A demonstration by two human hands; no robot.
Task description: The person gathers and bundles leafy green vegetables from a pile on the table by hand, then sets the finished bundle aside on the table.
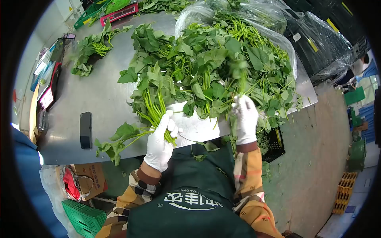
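My left hand, in a white glove, is closed around a bunch of leafy green stems at the table's front edge. The leaves of that bunch fan out above the fist, and one sprig hangs off to its left. My right hand, also gloved, pinches a leafy stem that stands upright and is slightly blurred. Behind both hands a large heap of leafy greens spreads over the metal table, partly on clear plastic. A smaller bunch lies apart at the left.
A black phone lies on the table's left part. Scales with red edges stand at the left and back. Black crates wrapped in film are at the right. Below left are green crates and a cardboard box.
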